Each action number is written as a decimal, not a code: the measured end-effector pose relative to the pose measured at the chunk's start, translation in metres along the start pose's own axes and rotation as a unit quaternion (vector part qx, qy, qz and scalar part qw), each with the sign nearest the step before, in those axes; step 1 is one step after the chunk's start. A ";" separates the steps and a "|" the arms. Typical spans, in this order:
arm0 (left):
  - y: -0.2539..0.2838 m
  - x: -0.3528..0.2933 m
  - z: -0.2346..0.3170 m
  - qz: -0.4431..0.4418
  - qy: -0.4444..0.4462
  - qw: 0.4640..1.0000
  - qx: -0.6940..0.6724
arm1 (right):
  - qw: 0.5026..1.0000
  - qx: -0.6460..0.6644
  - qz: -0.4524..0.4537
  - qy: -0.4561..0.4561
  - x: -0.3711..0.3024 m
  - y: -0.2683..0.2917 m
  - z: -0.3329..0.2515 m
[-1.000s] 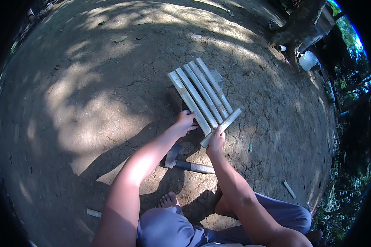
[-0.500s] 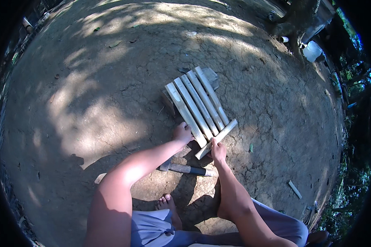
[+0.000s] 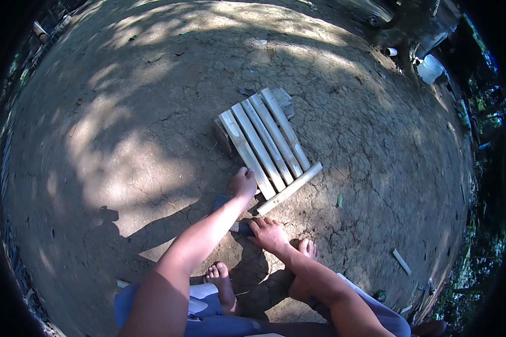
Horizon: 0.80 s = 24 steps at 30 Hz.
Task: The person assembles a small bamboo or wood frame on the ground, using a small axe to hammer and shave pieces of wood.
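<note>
A small rack of pale split-bamboo slats (image 3: 262,145) lies tilted in front of me, several slats side by side. Across their near ends runs a crosspiece (image 3: 291,189). My left hand (image 3: 245,183) is closed around the near end of the leftmost slat, thumb side up. Below the crosspiece, my right hand (image 3: 270,233) lies over the dark handle of a hatchet-like tool (image 3: 240,227), its fingers bent down over it. Most of that handle is hidden under the hand, and my left forearm covers part of the metal head.
Blocks of wood or stone (image 3: 285,101) prop the rack's far end. My bare feet (image 3: 221,281) rest on cracked earth. A loose bamboo strip (image 3: 401,262) lies at right. Farther off stand a tree trunk (image 3: 406,31) and a whitish container (image 3: 430,69).
My right hand has let go of the crosspiece and moved down onto the tool's handle. The tool's head has shifted. My left hand stays on the leftmost slat.
</note>
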<state>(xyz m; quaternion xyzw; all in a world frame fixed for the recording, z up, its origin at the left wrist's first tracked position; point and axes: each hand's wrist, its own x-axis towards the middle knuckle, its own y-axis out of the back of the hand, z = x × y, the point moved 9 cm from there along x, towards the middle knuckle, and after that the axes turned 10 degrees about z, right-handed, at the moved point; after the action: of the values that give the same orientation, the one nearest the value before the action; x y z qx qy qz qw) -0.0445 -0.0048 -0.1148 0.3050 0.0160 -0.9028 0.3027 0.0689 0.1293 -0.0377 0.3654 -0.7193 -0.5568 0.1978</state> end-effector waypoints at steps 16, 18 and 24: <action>-0.054 0.000 -0.020 -0.139 0.031 0.960 -0.242 | 0.953 -0.060 -0.150 -0.256 -0.209 0.243 0.172; -0.059 -0.003 -0.024 -0.103 0.020 0.971 -0.216 | 0.910 -0.041 -0.093 -0.402 -0.273 0.233 0.195; -0.094 -0.039 -0.031 -0.112 0.110 0.953 -0.260 | 0.731 0.000 0.012 -0.682 -0.450 0.135 0.243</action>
<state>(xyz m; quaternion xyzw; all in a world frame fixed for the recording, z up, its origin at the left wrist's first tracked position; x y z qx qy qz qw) -0.0554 0.0998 -0.1330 0.3094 0.3181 -0.8562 0.2645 0.1540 0.6400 0.0719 -0.1210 -0.6652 -0.6538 -0.3396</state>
